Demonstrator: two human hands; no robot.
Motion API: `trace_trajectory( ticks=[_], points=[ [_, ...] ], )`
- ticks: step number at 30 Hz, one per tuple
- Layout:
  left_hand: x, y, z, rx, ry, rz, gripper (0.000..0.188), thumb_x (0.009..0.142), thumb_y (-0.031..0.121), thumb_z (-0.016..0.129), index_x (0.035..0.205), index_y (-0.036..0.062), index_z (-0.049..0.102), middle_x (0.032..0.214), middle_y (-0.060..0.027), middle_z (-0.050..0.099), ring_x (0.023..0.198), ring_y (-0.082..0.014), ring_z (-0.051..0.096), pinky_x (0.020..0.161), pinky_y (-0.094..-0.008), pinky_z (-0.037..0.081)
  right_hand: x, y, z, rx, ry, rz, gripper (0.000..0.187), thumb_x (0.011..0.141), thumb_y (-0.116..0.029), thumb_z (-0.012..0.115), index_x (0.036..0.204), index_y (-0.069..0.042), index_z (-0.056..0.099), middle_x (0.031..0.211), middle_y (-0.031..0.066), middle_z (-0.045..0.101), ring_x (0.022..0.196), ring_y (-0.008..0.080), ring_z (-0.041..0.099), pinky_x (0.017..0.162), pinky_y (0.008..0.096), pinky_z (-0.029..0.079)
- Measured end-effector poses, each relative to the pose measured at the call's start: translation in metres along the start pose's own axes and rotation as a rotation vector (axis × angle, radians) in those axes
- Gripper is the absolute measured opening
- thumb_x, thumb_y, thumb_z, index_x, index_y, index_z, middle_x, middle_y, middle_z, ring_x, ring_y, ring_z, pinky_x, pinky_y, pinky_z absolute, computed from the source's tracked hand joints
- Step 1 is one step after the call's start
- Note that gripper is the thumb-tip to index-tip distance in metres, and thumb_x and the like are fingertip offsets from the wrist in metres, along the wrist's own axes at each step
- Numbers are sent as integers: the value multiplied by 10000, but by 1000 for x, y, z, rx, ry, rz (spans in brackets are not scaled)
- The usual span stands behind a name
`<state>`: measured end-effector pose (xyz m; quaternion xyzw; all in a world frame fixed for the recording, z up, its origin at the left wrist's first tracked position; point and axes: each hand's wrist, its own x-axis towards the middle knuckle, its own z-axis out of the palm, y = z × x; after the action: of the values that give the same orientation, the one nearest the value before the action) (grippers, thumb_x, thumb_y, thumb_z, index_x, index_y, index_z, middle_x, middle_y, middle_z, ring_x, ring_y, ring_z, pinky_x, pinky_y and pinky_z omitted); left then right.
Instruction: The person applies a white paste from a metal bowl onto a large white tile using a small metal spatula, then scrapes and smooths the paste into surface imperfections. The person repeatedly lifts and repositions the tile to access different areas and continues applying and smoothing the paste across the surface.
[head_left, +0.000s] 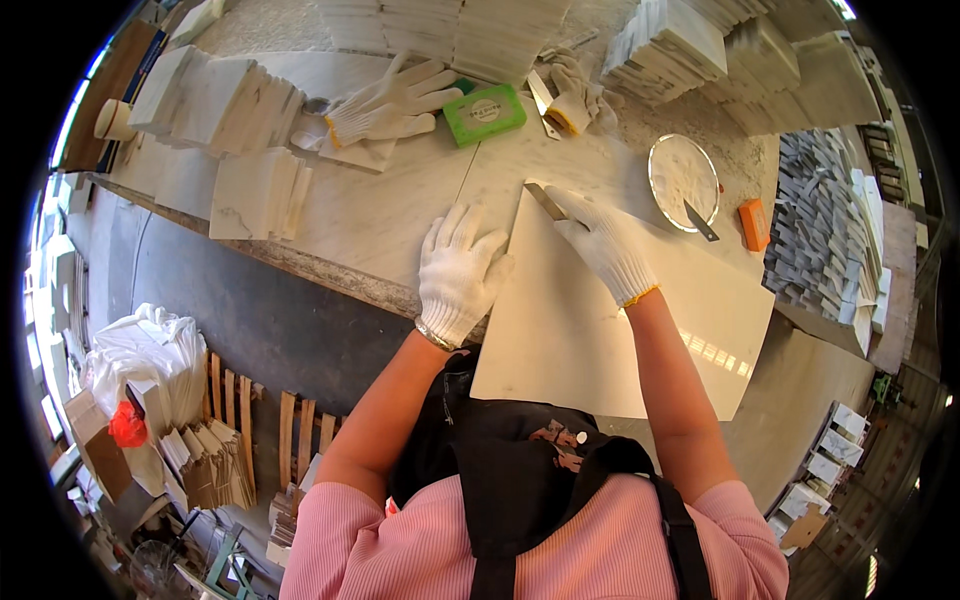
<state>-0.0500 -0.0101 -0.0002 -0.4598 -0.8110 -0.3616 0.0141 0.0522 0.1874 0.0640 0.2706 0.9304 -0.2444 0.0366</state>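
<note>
A large cream stone tile (600, 330) lies on the marble worktable (390, 215), overhanging its near edge. My left hand (458, 272), in a white knit glove, rests flat with fingers spread on the table at the tile's left edge. My right hand (603, 243), also gloved, grips a metal scraper (545, 200) whose blade lies at the tile's far left corner.
A spare pair of white gloves (395, 105), a green tin (484, 113), another scraper (543, 103) and a round dish of white powder (682, 180) with a knife sit further back. An orange block (754, 224) lies right. Stacks of stone tiles (225, 100) ring the table.
</note>
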Motion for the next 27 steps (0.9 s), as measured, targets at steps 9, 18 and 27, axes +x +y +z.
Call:
trace_trajectory(
  ticks=[9, 18, 27],
  points=[
    [1, 2, -1, 6, 0, -4, 299, 784, 299, 768, 1024, 131, 710, 1374, -143, 561, 1295, -360, 495, 1083, -521, 371, 11, 4, 6, 29, 45, -102, 428, 878, -197, 674, 1304, -228, 647, 969, 137, 680, 870, 333, 633, 755, 410, 513],
    [1, 2, 0, 15, 0, -13, 291, 772, 290, 778, 1006, 128, 714, 1368, -136, 568, 1291, -349, 503, 1091, -511, 366, 4, -7, -5, 44, -60, -23, 419, 881, -186, 661, 1295, -250, 650, 955, 127, 679, 878, 307, 654, 754, 388, 520],
    [0, 2, 0, 19, 15, -15, 277, 756, 279, 791, 979, 140, 703, 1352, -144, 577, 1273, -357, 514, 1086, -510, 371, -21, -3, 2, 73, -151, -99, 421, 883, -170, 655, 1300, -231, 649, 960, 135, 652, 921, 314, 625, 819, 401, 508]
  ],
)
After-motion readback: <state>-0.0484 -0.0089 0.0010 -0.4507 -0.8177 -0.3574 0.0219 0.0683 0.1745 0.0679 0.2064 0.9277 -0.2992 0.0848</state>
